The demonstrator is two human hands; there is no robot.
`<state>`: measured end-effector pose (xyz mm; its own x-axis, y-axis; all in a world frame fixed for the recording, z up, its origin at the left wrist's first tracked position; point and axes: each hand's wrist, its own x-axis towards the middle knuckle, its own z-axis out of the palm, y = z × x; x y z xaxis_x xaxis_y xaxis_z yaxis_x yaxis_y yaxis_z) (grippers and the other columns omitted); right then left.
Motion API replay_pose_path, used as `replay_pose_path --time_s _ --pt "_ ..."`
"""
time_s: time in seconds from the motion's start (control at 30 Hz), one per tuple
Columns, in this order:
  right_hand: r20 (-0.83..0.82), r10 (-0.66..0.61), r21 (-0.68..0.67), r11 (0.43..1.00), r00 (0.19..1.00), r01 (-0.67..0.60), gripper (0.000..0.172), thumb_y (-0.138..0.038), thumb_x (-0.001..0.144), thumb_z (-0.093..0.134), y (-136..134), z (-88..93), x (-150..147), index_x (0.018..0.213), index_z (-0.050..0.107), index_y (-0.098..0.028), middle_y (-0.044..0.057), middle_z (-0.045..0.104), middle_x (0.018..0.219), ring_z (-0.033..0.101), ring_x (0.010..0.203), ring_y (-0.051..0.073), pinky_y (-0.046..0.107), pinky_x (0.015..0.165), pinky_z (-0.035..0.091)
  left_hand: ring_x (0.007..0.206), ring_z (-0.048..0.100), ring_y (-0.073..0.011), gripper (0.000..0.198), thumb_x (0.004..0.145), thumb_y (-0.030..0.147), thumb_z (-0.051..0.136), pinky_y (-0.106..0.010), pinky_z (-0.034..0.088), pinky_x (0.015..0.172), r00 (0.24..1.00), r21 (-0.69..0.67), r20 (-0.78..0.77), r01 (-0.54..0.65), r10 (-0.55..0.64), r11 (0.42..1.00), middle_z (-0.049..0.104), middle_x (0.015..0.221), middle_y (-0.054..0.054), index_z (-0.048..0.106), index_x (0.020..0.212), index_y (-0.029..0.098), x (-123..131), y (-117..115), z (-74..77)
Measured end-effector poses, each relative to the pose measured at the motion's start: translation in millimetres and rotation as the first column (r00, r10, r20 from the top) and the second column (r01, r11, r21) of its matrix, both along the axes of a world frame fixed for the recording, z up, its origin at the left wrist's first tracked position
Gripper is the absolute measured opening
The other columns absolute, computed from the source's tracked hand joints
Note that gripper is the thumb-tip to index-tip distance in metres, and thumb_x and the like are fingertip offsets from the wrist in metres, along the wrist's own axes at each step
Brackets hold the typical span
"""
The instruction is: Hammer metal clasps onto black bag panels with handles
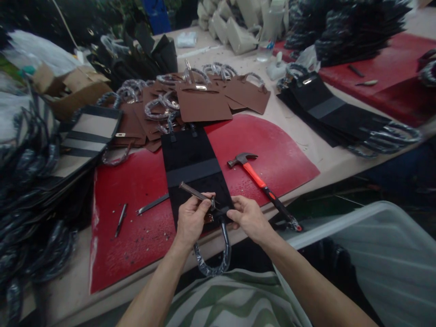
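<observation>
head view: at the far left of the bench (327, 159) a pile of striped bag pieces (85, 131) lies partly over the edge of a red mat (136, 236). on the mat, left of the hands, lie a short metal pin (120, 219) and a longer metal strip (152, 204), apart from each other. the left hand (191, 218) is clenched around a slim metal tool (195, 192), whose tip points down at the near edge of a black bag piece (194, 168). that piece lies flat in the middle of the mat, running away from the person. its plastic-wrapped handle (218, 261) hangs off the bench edge. the right hand (250, 217) pinches the same near edge, just beside the tool tip. further right a hammer (262, 184) with an orange grip lies on the mat, untouched. behind it all brown bag pieces (204, 102) are spread out, and far right sits a stack of black ones (334, 113).
</observation>
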<state>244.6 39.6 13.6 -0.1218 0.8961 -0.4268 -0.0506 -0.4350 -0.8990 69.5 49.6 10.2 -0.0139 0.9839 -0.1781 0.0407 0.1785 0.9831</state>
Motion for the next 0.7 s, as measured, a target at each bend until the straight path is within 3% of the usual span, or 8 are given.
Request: replay_pose_path --time_s 0.07,0.23,0.37,0.6,0.7 --pt "-0.047 -0.034 -0.021 0.999 0.998 0.033 0.036 -0.023 0.060 0.061 -2.1 0.2 0.7 0.095 0.062 -0.016 0.001 0.068 0.075 0.061 0.062 0.015 0.022 0.047 0.046 0.079 0.067 -0.0168 0.037 0.086 0.047 0.068 -0.019 0.053 0.054 1.000 -0.008 0.002 0.001 -0.001 1.000 0.072 0.112 -0.009 0.074 0.107 0.017 0.4 -0.1 -2.2" --pt "-0.127 -0.071 -0.081 0.995 0.989 0.061 0.031 -0.024 0.055 0.064 -1.1 -2.8 1.2 0.085 0.064 -0.015 0.001 0.067 0.070 0.059 0.061 0.013 0.020 0.048 0.044 0.078 0.067 -0.0167 0.034 0.088 0.044 0.067 -0.019 0.050 0.052 0.998 0.031 -0.047 0.043 -0.042 0.999 0.073 0.107 -0.008 0.074 0.107 0.017 0.9 0.9 -0.7" --pt "-0.127 -0.076 -0.087 0.994 0.989 0.065 0.030 -0.024 0.055 0.065 1.2 -3.9 1.5 0.083 0.064 -0.015 0.001 0.066 0.069 0.059 0.060 0.013 0.020 0.048 0.044 0.085 0.067 -0.0173 0.029 0.090 0.039 0.064 -0.022 0.052 0.065 0.991 0.093 -0.113 0.089 -0.078 0.992 0.074 0.105 -0.007 0.075 0.106 0.019 2.5 2.5 1.6" --pt "-0.084 -0.030 -0.051 0.998 0.996 0.025 0.030 -0.023 0.060 0.060 -0.3 -6.4 1.2 0.088 0.063 -0.016 0.001 0.066 0.074 0.059 0.063 0.015 0.022 0.049 0.044 0.084 0.067 -0.0165 0.025 0.090 0.034 0.061 -0.024 0.051 0.073 0.976 0.146 -0.213 0.082 -0.049 0.986 0.075 0.098 -0.005 0.074 0.104 0.018 8.4 0.5 5.7" --pt "0.111 0.063 0.061 0.996 0.992 -0.070 0.028 -0.018 0.069 0.055 -2.0 -3.4 2.8 0.096 0.063 -0.017 0.002 0.066 0.074 0.061 0.066 0.016 0.025 0.056 0.045 0.085 0.067 -0.0168 0.025 0.090 0.034 0.061 -0.025 0.052 0.075 0.976 0.157 -0.218 0.057 -0.022 0.986 0.075 0.103 -0.006 0.074 0.102 0.018 7.6 0.0 3.6"
